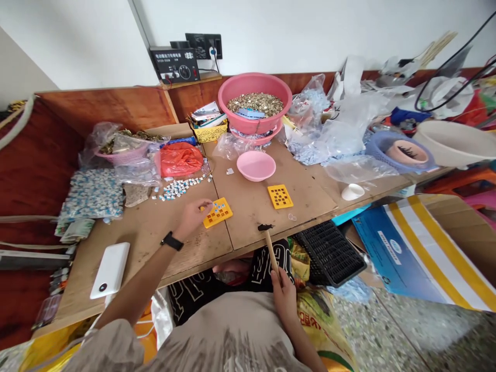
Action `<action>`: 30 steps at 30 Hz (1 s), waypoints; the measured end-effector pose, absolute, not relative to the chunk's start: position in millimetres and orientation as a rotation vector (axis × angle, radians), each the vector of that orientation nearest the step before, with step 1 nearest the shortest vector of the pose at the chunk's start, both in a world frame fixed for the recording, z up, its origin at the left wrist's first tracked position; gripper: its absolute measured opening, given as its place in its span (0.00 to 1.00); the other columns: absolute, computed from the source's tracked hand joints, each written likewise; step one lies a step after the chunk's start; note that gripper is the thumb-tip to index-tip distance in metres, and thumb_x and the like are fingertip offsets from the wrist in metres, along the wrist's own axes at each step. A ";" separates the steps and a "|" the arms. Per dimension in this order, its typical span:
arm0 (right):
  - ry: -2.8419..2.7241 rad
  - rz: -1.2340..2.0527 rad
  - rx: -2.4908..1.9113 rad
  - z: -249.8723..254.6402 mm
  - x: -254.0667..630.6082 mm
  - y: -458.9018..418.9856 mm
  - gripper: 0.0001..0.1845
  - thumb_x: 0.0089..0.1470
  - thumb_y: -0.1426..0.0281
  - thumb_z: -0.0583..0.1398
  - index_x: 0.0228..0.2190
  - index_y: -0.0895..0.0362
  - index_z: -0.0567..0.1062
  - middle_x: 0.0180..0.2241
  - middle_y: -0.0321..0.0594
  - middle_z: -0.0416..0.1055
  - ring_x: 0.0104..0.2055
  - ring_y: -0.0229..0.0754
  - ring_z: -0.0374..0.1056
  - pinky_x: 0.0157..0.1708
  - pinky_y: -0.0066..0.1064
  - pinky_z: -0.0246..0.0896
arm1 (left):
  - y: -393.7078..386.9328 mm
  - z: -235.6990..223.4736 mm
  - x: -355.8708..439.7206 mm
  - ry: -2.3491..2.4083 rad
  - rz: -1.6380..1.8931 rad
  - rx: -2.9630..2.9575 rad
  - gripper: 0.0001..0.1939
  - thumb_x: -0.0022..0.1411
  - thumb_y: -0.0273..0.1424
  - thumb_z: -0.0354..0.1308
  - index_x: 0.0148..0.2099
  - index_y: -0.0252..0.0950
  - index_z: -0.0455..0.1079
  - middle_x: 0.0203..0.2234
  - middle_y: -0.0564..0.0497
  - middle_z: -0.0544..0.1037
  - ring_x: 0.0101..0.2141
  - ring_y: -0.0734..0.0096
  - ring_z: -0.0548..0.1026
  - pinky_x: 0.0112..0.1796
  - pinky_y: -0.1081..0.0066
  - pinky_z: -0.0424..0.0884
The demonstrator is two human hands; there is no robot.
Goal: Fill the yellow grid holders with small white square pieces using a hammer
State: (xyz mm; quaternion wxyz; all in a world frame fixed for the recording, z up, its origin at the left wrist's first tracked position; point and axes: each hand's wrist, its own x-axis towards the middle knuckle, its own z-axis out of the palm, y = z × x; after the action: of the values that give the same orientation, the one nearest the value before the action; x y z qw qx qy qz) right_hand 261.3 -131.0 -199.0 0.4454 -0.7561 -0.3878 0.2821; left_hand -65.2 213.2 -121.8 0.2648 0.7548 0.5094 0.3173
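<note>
My left hand [195,217], with a black band on its wrist, is over the upper left of a yellow grid tray [225,221]. Its thumb and fingertips are pinched together; what they hold is too small to make out. Some of that tray's cells hold small blue-and-white pieces, others look dark. My right hand [284,289] is closed around a wooden stick [273,253], held near the table's front edge. A black clump [265,227] covers its far tip. A second yellow grid tray [280,197] lies further right. Loose blue-and-white pieces [176,189] are scattered beyond my left hand.
A pink bowl [256,166] stands mid-table before a large pink basin [254,77] of gold-coloured bits. A white power bank [110,270] lies at left. Plastic bags [341,134], a white cup [352,191] and a blue basket [374,147] are at right. A black crate [329,253] sits below the edge.
</note>
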 end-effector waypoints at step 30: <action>-1.257 0.727 -1.806 -165.5 254.1 -86.4 0.38 0.76 0.40 0.55 0.55 0.59 0.86 0.37 0.47 0.86 0.36 0.52 0.80 0.39 0.36 0.73 | 168.8 -121.0 -7.6 1.690 0.803 2.271 0.18 0.72 0.39 0.67 0.61 0.42 0.84 0.66 0.38 0.78 0.65 0.37 0.72 0.67 0.39 0.71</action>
State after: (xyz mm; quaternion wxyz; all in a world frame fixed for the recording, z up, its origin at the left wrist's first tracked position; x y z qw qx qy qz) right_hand 254.1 -86.4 -165.5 0.4003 -0.7142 -0.4971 0.2874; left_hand -7.6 168.8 -121.0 0.0994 0.7679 0.5716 0.2716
